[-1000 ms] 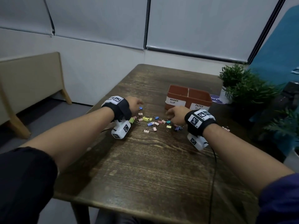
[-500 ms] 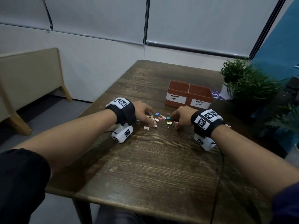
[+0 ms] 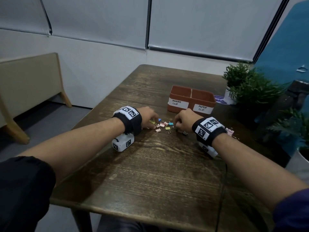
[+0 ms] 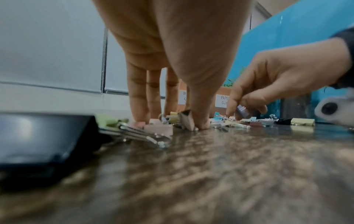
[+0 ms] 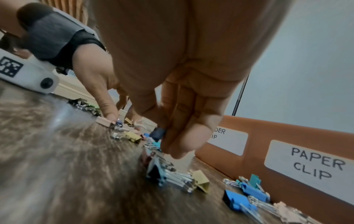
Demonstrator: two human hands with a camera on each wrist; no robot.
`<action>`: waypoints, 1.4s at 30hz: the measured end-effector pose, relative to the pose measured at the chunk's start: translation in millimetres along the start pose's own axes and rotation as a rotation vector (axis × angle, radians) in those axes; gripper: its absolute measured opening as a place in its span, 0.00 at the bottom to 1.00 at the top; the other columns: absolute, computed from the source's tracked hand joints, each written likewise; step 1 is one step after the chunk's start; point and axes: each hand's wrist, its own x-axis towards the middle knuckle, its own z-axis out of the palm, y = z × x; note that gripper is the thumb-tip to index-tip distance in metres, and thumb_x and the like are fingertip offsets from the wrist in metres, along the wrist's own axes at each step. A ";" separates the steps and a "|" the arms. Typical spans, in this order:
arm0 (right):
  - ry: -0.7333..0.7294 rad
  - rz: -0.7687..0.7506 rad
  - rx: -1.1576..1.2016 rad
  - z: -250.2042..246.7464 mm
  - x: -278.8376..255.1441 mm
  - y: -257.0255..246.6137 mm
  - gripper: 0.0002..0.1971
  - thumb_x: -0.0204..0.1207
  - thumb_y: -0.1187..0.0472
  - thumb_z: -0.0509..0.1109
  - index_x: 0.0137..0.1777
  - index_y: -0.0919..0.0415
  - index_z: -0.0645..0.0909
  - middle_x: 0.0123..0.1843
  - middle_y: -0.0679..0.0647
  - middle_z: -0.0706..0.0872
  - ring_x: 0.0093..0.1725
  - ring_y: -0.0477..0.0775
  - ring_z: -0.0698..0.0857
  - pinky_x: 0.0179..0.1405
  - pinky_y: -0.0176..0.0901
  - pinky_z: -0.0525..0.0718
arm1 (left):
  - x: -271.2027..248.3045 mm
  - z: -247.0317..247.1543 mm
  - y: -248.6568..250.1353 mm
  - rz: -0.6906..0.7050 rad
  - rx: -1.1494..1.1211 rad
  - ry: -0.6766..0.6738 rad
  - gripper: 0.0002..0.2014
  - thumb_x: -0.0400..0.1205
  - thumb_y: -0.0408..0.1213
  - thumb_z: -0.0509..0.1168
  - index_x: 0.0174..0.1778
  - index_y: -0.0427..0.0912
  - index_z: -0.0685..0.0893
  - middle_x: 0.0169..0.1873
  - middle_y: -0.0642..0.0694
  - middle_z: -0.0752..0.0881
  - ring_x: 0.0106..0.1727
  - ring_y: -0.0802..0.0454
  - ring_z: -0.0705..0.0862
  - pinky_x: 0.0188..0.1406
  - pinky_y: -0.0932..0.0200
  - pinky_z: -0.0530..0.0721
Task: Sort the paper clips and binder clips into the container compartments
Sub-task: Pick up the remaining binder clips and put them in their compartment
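Several small coloured binder clips (image 3: 164, 126) lie in a heap on the dark wooden table (image 3: 158, 173), just in front of the brown two-part container (image 3: 190, 105) labelled BINDER CLIP and PAPER CLIP. My left hand (image 3: 154, 125) stands on the heap's left side; in the left wrist view its straight fingers (image 4: 138, 118) and thumb touch the table among the clips, beside a tan clip (image 4: 186, 119). My right hand (image 3: 176, 125) is at the heap's right side. Thumb and fingers of that right hand (image 5: 162, 136) pinch a dark blue binder clip (image 5: 158, 134) just above the table.
Potted plants (image 3: 247, 87) crowd the table's right edge behind the container, next to a round blue sticker (image 3: 219, 99). More clips (image 3: 229, 132) lie right of my right wrist. A large black binder clip (image 4: 38, 136) lies by my left wrist. A cable (image 3: 222, 190) trails from the right wrist.
Both hands have closed in on the heap from either side. The right hand has taken a dark clip between thumb and fingers.
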 end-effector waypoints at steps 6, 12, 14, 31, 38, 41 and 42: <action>0.038 0.046 0.094 -4.5 2.2 2.5 0.07 0.78 0.60 0.70 0.49 0.56 0.91 0.48 0.50 0.91 0.46 0.46 0.88 0.46 0.41 0.89 | -2.1 1.7 -2.1 0.021 -0.062 0.060 0.15 0.79 0.44 0.72 0.62 0.51 0.86 0.57 0.47 0.85 0.56 0.50 0.83 0.51 0.59 0.78; -0.192 0.026 0.079 -1.0 1.6 9.0 0.13 0.71 0.49 0.78 0.55 0.43 0.87 0.47 0.43 0.87 0.48 0.45 0.86 0.49 0.44 0.87 | -0.3 2.4 1.0 0.041 -0.064 0.074 0.11 0.79 0.40 0.71 0.57 0.49 0.85 0.53 0.48 0.84 0.48 0.54 0.79 0.46 0.59 0.77; -0.195 0.014 0.089 0.0 2.0 11.6 0.16 0.69 0.48 0.80 0.57 0.43 0.86 0.49 0.44 0.87 0.49 0.46 0.86 0.49 0.42 0.86 | -0.9 2.6 0.5 0.039 -0.087 0.094 0.10 0.78 0.40 0.71 0.55 0.48 0.86 0.51 0.47 0.85 0.48 0.51 0.82 0.44 0.59 0.78; -0.002 0.019 0.148 -3.5 4.2 8.1 0.11 0.80 0.54 0.72 0.61 0.49 0.87 0.43 0.43 0.86 0.37 0.38 0.81 0.35 0.31 0.76 | 3.9 3.7 0.5 -0.041 -0.265 0.242 0.12 0.88 0.38 0.53 0.62 0.39 0.76 0.53 0.44 0.83 0.48 0.50 0.79 0.47 0.58 0.73; -0.022 0.390 1.205 -19.2 7.4 1.9 0.13 0.83 0.65 0.55 0.55 0.67 0.81 0.31 0.53 0.73 0.29 0.50 0.76 0.18 0.36 0.78 | -15.7 -34.9 -32.4 -0.304 -1.090 0.327 0.17 0.86 0.35 0.45 0.49 0.40 0.79 0.32 0.44 0.77 0.28 0.50 0.75 0.25 0.60 0.74; -0.059 0.443 1.452 -20.4 6.0 -9.5 0.13 0.70 0.66 0.55 0.49 0.67 0.79 0.31 0.56 0.75 0.28 0.54 0.77 0.18 0.33 0.72 | -34.5 -43.4 -45.2 -0.343 -1.492 0.235 0.15 0.79 0.33 0.45 0.40 0.39 0.78 0.26 0.43 0.72 0.19 0.52 0.69 0.19 0.68 0.67; -0.083 0.437 1.488 -20.2 5.2 -14.1 0.14 0.66 0.65 0.56 0.47 0.67 0.78 0.32 0.58 0.77 0.28 0.55 0.78 0.19 0.34 0.73 | -40.5 -42.2 -49.4 -0.346 -1.565 0.170 0.15 0.78 0.34 0.45 0.38 0.38 0.77 0.25 0.43 0.72 0.18 0.52 0.68 0.18 0.70 0.65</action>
